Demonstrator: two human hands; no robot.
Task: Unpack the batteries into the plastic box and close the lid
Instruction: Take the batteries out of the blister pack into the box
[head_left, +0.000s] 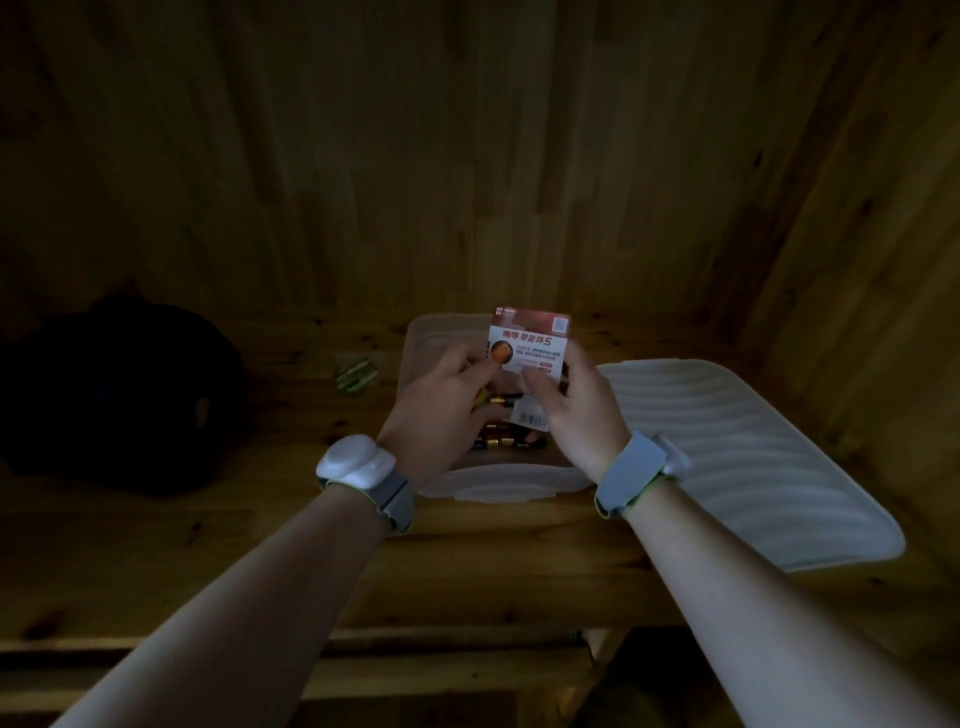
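Batteries (498, 441) lie loose in the open plastic box (498, 480) on the wooden table (467, 571), just past the two banded wrists; the lid (737, 457) is off, flat on the table just right of the box. Above the box both hands hold the battery pack (527, 345) upright, printed face to camera: left hand (441, 400) has its fingers curled on the left edge, right hand (582, 410) pinches the lower right with its thumb on the front. Further back, a small wrapped set of green cells (356, 376) sits left of the box, with a dark bag (114, 395) far left and a wooden wall (467, 156) behind.
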